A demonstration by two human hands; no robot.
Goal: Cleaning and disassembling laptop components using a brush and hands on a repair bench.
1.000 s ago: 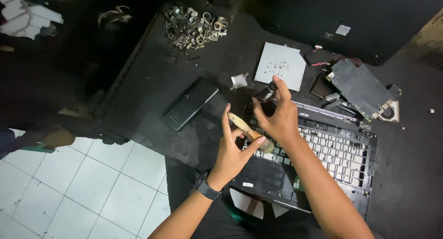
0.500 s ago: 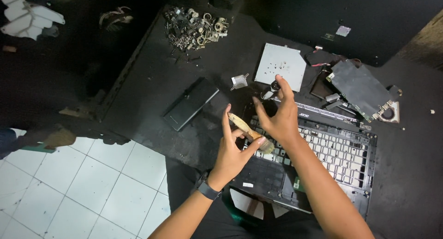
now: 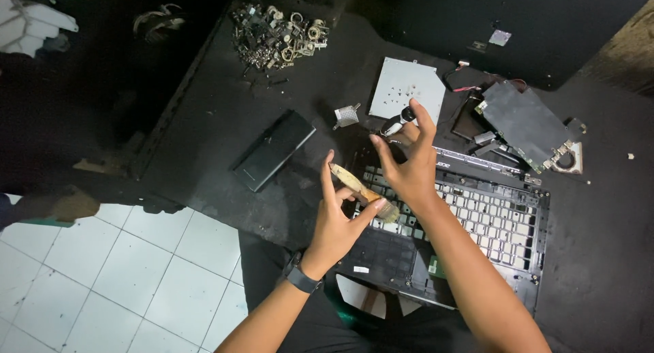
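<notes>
My left hand point(image 3: 338, 220) grips a small wooden-handled brush point(image 3: 357, 187), its bristles pointing down toward the keyboard. My right hand point(image 3: 407, 163) is above the laptop's upper left corner and holds a small dark screwdriver point(image 3: 398, 123) with a light band between its fingers. Both hands hover over an opened black laptop base point(image 3: 449, 237) with a white-keyed keyboard point(image 3: 497, 220). A dark watch sits on my left wrist.
A flat black battery pack point(image 3: 274, 149) lies left of the laptop. A grey metal plate point(image 3: 403, 88) and a dark circuit-board part point(image 3: 526, 125) lie behind it. A heap of small metal parts point(image 3: 276, 35) sits at the back. White floor tiles point(image 3: 122, 271) show at lower left.
My right hand has lifted slightly with the screwdriver; my left hand with the brush stays in nearly the same place.
</notes>
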